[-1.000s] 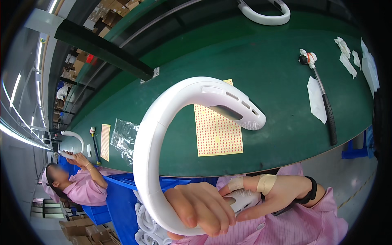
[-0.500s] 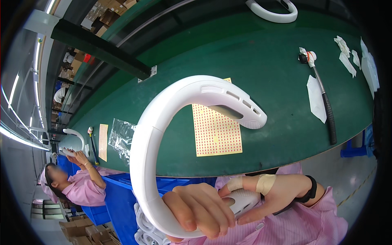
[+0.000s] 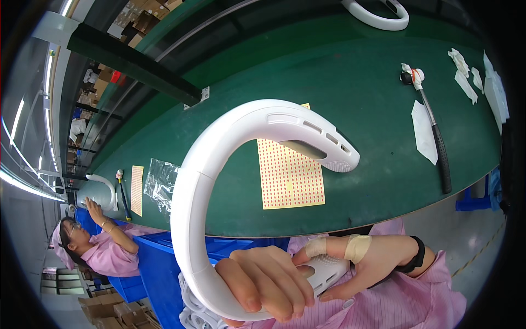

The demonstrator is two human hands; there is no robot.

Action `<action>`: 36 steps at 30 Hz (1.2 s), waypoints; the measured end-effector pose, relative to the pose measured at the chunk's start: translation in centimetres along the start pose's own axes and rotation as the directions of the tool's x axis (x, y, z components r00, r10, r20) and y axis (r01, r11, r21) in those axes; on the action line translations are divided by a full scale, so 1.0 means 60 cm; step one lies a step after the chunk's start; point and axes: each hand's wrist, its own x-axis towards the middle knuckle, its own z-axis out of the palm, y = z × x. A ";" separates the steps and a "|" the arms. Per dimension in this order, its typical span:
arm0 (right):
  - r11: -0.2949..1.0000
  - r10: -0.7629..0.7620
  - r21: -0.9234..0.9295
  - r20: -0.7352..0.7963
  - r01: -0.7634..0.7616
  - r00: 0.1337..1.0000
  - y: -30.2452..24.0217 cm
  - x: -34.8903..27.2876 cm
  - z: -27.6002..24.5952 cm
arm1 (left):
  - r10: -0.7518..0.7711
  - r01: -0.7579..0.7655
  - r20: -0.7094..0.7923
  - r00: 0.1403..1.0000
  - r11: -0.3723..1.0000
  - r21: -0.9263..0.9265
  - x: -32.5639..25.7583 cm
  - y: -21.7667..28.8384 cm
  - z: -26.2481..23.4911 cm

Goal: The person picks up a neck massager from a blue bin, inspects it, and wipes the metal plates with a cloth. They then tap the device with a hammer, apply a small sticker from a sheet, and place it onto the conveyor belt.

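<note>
A white C-shaped neck fan (image 3: 192,205) is held up in front of me, its curve standing to the left and its upper end hanging over the table. My left hand (image 3: 268,279) wraps its fingers around the lower arm of the fan. My right hand (image 3: 367,257), with tan tape on a finger and near the thumb, is closed on the fan's lower end, next to the grey oval panel. Behind the upper end lies a yellow sticker sheet (image 3: 293,183) with rows of small red marks, partly hidden by the fan.
A black-handled hammer (image 3: 440,151) with a wrapped head lies right, near white paper scraps (image 3: 424,131). Left are a clear plastic bag (image 3: 160,183) and blue bins (image 3: 164,274). Another neck fan (image 3: 378,21) is at the far side. A co-worker (image 3: 104,247) sits far left.
The far neck fan has shifted right. The co-worker's hands have risen, and the fan they held is no longer seen in them. My held fan has moved very slightly left.
</note>
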 end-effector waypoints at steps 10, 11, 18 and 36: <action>1.000 -0.003 -0.016 -0.035 0.003 0.999 -0.004 0.001 0.008 | -0.010 0.010 0.020 1.000 1.000 0.021 0.001 0.005 -0.001; 1.000 0.004 -0.026 -0.026 -0.004 1.000 -0.004 0.001 0.007 | 0.002 -0.002 0.027 1.000 1.000 0.013 -0.001 0.003 -0.003; 0.950 -0.130 -0.303 -0.146 0.081 0.981 -0.017 0.003 0.015 | 0.087 -0.088 0.046 0.995 0.996 0.007 0.000 0.002 -0.015; 0.754 -0.527 -0.615 -0.357 0.231 0.771 -0.011 0.007 0.019 | 0.326 -0.187 -0.303 0.895 0.893 0.409 -0.002 -0.024 0.027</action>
